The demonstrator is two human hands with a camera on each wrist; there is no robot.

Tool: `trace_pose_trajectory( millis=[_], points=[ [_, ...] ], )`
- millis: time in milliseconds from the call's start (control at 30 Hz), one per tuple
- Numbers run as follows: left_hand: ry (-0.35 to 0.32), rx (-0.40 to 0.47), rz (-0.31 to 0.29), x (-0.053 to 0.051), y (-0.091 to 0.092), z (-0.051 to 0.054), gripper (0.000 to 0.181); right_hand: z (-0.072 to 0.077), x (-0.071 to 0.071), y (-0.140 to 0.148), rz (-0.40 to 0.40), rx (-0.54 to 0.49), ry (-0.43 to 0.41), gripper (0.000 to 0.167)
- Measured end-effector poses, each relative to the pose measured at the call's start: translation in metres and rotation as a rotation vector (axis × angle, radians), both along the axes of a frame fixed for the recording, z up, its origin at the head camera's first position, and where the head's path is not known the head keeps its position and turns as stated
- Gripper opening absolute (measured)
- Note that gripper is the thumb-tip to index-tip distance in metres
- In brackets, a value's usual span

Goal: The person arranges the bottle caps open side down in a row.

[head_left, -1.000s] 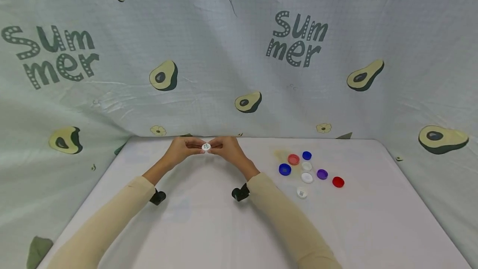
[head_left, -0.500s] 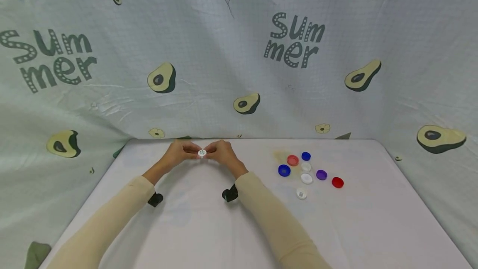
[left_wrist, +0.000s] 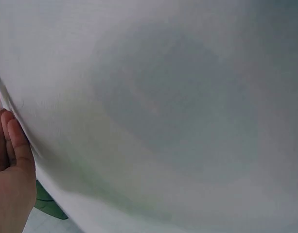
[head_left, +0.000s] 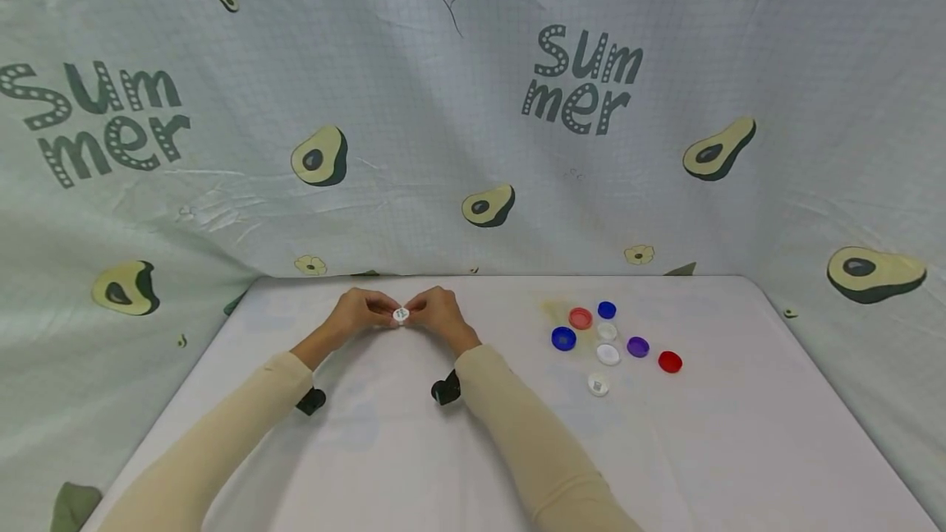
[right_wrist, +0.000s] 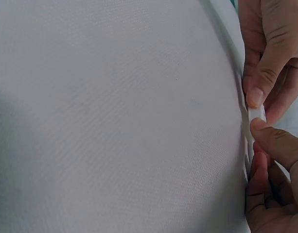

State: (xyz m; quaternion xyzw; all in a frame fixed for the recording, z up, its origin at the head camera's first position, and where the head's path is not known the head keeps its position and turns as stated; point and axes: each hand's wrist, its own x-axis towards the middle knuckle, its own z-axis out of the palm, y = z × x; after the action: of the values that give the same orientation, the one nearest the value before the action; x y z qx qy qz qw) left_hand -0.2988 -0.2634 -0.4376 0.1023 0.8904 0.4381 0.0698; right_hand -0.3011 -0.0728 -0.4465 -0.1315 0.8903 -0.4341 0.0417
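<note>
A small white cap [head_left: 401, 315] with dark marks on its face is pinched between both hands near the table's far edge. My left hand [head_left: 359, 314] grips its left side and my right hand [head_left: 441, 317] its right side. The right wrist view shows the white cap [right_wrist: 257, 114] edge-on, a thumb of each hand pressing it. In the left wrist view only part of the left hand [left_wrist: 12, 165] shows at the left edge, and the cap is out of sight there.
Several loose caps lie right of the hands on the white table [head_left: 739, 450], among them a blue cap [head_left: 563, 339], a light red cap [head_left: 580, 318], a purple cap [head_left: 638, 346], a red cap [head_left: 670, 362] and a white cap [head_left: 599, 385]. A printed cloth [head_left: 414, 105] hangs behind.
Both hands have come slightly toward the near side of the table with the white cap between them. The right forearm has shifted left. The other caps lie in the same arrangement.
</note>
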Motion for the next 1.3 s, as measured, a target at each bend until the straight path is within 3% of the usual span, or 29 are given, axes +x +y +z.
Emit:
trace_pose_trajectory(
  millis=[267, 600, 800, 1000, 1133, 1300],
  points=[
    [0.005, -0.029, 0.006, 0.0, 0.004, 0.0, 0.024, 0.003, 0.001, -0.005, -0.03, 0.081, -0.023, 0.011],
    [-0.018, -0.035, 0.03, 0.004, 0.003, -0.007, 0.026, -0.004, 0.006, -0.004, -0.027, 0.054, -0.044, 0.012],
    [0.018, -0.087, -0.004, 0.005, 0.003, -0.007, 0.025, -0.005, 0.008, -0.003, 0.027, 0.039, -0.034, 0.013],
    [0.048, -0.179, -0.041, 0.0, 0.01, 0.003, 0.029, 0.014, -0.001, 0.011, 0.136, 0.12, -0.059, 0.031],
    [0.074, -0.254, -0.017, 0.012, 0.02, 0.01, 0.039, 0.022, 0.001, 0.033, 0.216, 0.153, -0.067, 0.033],
    [0.236, -0.197, -0.017, 0.036, 0.037, 0.014, 0.034, 0.033, 0.022, 0.074, 0.301, 0.185, 0.012, 0.03]
  ],
)
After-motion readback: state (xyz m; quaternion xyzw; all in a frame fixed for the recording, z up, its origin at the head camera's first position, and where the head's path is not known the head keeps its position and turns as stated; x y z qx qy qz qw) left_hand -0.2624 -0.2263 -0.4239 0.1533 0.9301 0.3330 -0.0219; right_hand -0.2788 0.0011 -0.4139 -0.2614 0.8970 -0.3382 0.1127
